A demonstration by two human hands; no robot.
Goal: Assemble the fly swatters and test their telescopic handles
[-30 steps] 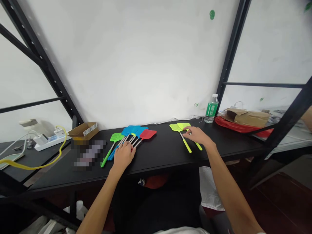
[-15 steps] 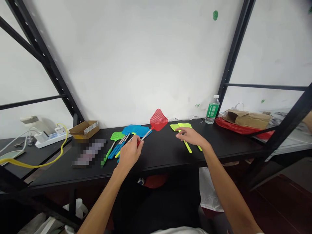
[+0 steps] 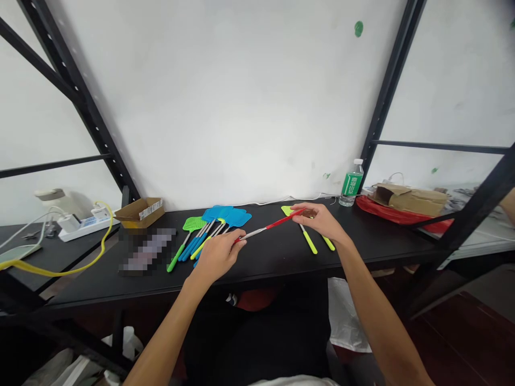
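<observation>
A red fly swatter (image 3: 277, 222) is held between my two hands above the black table, its head turned edge-on. My left hand (image 3: 219, 251) is closed around its handle end. My right hand (image 3: 316, 217) pinches the red head at the other end. Beneath my right hand lie yellow-green fly swatters (image 3: 309, 242), their heads partly hidden. To the left is a fanned pile of blue fly swatters (image 3: 235, 216) with a yellow-handled one among them. At that pile's left edge rests a green fly swatter (image 3: 194, 223).
An open cardboard box (image 3: 147, 212) and a power strip (image 3: 82, 228) with a yellow cable (image 3: 105, 236) lie at left. A water bottle (image 3: 351, 183) stands at the back right, near a torn carton (image 3: 418, 199) on red plastic (image 3: 374, 209). Black shelf posts flank the table (image 3: 265, 260).
The red swatter has swung down and to the right, turning from face-on to edge-on. My right hand has closed on its head, where before it was apart from it.
</observation>
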